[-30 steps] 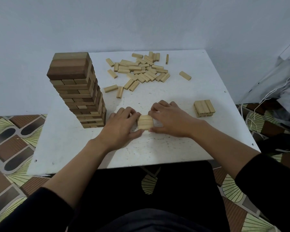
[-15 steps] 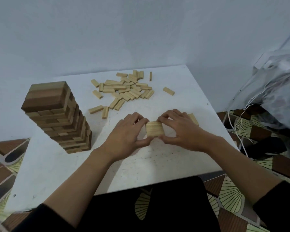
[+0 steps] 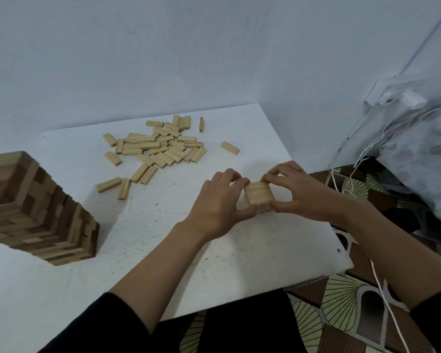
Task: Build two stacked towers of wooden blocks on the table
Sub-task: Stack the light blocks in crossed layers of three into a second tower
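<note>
Blocks update: your little stack (image 3: 259, 196) is right between your hands, over by the right edge of the table (image 3: 214, 263). Can't tell if it's fully set down. Your left hand (image 3: 219, 200) and right hand (image 3: 301, 192) both pinch it, fingers curled over the far side, thumbs on the near side. The pale top strips run hand to hand. The loose pile (image 3: 161, 146) lies up and left, so your left hand's closer for the next grab. The tall tower (image 3: 36, 207) stands far left.

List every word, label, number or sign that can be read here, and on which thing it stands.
No text is readable.
The tall tower, the loose blocks, the small stack that the left hand and right hand hold, and the table bear no writing.
The pattern on the bag is too blurred to read.
</note>
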A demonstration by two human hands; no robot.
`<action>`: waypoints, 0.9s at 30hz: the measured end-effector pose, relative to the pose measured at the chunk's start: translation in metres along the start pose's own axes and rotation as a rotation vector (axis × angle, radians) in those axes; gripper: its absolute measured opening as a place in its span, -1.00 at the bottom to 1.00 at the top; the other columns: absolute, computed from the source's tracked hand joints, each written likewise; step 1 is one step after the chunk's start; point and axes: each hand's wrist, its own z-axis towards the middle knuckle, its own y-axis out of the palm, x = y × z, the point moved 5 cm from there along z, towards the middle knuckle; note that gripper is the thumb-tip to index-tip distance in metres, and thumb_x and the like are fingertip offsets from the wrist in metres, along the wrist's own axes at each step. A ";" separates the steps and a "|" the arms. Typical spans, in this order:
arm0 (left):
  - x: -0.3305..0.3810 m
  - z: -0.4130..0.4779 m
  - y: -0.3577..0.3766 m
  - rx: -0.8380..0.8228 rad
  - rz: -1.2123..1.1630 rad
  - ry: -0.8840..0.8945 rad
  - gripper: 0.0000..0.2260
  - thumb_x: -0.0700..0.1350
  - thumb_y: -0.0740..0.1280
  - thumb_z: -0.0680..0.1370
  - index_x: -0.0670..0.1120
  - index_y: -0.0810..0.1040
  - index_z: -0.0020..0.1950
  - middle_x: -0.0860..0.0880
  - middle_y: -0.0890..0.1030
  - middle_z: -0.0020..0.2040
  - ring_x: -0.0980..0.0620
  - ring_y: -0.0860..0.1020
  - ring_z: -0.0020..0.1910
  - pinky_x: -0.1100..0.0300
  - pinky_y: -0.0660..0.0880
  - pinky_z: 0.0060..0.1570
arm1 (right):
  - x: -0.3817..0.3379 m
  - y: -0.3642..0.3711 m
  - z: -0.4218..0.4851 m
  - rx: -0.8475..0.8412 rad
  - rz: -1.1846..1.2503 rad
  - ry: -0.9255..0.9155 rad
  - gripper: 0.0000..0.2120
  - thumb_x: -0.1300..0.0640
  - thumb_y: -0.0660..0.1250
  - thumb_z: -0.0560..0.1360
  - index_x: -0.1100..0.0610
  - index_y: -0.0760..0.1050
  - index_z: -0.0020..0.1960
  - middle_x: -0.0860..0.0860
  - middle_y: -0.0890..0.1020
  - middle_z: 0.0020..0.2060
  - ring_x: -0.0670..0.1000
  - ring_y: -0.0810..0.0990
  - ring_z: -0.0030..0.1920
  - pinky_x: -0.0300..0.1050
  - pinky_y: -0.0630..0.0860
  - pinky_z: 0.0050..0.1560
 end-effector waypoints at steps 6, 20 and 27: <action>-0.001 0.005 0.011 0.009 -0.027 -0.037 -0.49 0.21 0.40 0.52 -0.04 0.51 0.37 0.01 0.43 0.27 0.01 0.43 0.17 0.08 0.39 0.12 | 0.012 0.005 0.002 -0.020 0.017 -0.010 -0.48 -0.17 0.35 0.50 0.02 0.45 0.39 -0.18 0.40 0.17 -0.14 0.22 0.27 -0.05 0.33 0.32; -0.005 0.005 0.015 0.012 -0.069 -0.059 -0.49 0.22 0.45 0.47 -0.03 0.55 0.31 0.02 0.44 0.23 0.01 0.43 0.15 -0.01 0.46 0.11 | 0.017 0.010 0.003 -0.026 0.048 -0.018 -0.49 -0.13 0.39 0.50 0.01 0.45 0.40 -0.18 0.41 0.19 -0.13 0.24 0.26 -0.12 0.32 0.29; -0.005 0.004 0.015 0.013 -0.097 -0.065 -0.49 0.21 0.46 0.47 -0.02 0.55 0.32 0.03 0.43 0.25 0.04 0.42 0.18 0.04 0.46 0.13 | 0.018 0.008 0.000 -0.024 0.085 0.013 -0.38 -0.24 0.33 0.44 0.02 0.46 0.42 -0.20 0.43 0.18 -0.14 0.28 0.26 -0.11 0.35 0.29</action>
